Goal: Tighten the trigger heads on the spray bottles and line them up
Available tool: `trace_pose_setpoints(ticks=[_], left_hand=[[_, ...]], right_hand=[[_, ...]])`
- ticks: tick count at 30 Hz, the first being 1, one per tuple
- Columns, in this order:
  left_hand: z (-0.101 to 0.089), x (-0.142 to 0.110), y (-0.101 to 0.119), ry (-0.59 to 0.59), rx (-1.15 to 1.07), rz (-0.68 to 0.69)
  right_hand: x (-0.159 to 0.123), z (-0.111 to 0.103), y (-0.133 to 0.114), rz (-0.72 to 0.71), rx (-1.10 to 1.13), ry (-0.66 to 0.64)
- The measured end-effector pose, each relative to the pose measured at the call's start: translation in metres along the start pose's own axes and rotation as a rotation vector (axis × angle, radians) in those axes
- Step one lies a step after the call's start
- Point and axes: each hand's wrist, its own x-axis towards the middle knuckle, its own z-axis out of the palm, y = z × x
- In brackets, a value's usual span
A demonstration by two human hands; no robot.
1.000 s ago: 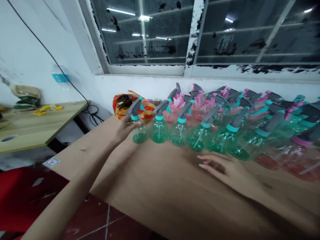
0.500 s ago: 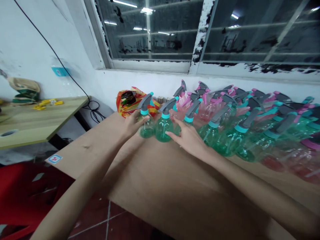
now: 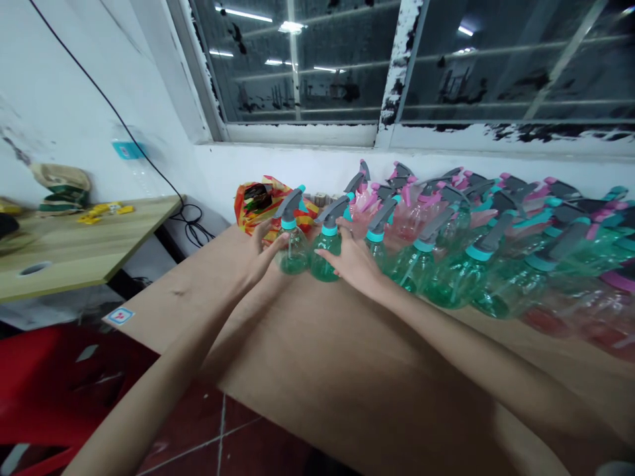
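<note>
1. Standing upright on the worktop [image 3: 317, 350], just in front of the striped bag [image 3: 244, 215], the first green bottle [image 3: 294, 254] has its long axis vertical; its grey spray head slopes upward, the teal nozzle end aimed rightward and toward the wall [image 3: 317, 168] behind the bag.
2. The left hand [image 3: 260, 254], in front of the bag, curves its fingers beside this bottle, thumb at the glassy body; whether they grip, I cannot tell.
3. The right hand [image 3: 354, 261], right of the bag, has its fingers clasping the second green bottle [image 3: 321, 268], thumb across the front.
4. That bottle, also upright, points its nozzle the same way.
5. Further right of the bag, more green and pink bottles [image 3: 414, 264] crowd together.
</note>
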Motion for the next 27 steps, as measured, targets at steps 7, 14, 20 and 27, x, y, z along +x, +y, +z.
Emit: trace_pose_setpoints(ticks=[7,14,20,27], left_hand=[[-0.032,-0.051,0.029,0.12,0.06,-0.034],[-0.043,-0.091,0.064,0.029,0.056,0.012],[0.01,-0.103,0.12,-0.415,0.098,0.048],[0.087,-0.12,0.168,-0.565,-0.047,0.095]], right_hand=[[-0.005,-0.005,-0.004,-0.029,-0.059,-0.001],[-0.048,-0.017,-0.016,-0.138,-0.126,0.001],[-0.112,-0.046,-0.014,-0.246,-0.296,-0.008],[-0.167,-0.101,0.026,-0.359,-0.242,-0.055]])
